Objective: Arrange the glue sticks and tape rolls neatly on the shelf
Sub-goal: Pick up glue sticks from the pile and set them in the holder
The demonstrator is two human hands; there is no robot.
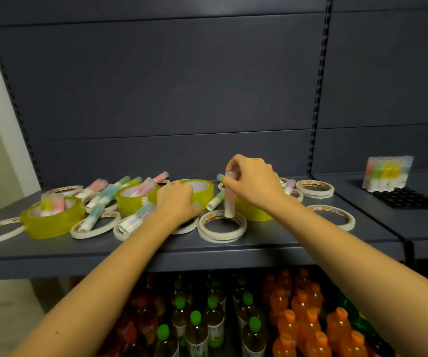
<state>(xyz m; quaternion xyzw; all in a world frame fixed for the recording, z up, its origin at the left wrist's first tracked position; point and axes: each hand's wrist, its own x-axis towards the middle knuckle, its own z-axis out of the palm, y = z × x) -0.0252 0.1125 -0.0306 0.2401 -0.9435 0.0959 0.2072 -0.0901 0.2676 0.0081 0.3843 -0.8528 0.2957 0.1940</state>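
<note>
Right grip (254, 184): clenched on the top end of an upright glue stick (229, 202), pinched between thumb and fingertips.
Glue stick: straight below that grip, foot set down inside a white tape ring (222, 231) on the shelf (272, 243).
Left grip (175, 206): curled down into the clutter left of the right grip, over another white ring; blurred, so cannot tell whether grasping anything.
Toppling: probably the main risk. Tall, narrow and light, so liable to fall against the ring's rim if let go off plumb or dragged by a sticky fingertip.
Knocking: lying stick (215, 200) just left of the right grip and yellow tape roll (254, 211) just behind it, both easily brushed by a withdrawing wrist.
Rolling off: loose sticks (99, 199) heaped left of the left grip, round and unsteady. Likely sent towards the front edge by a careless sweep, then down onto the bottles (298, 318) below.
Sliding base: seemingly two thin rings stacked under the right grip, apt to shift if bumped.
</note>
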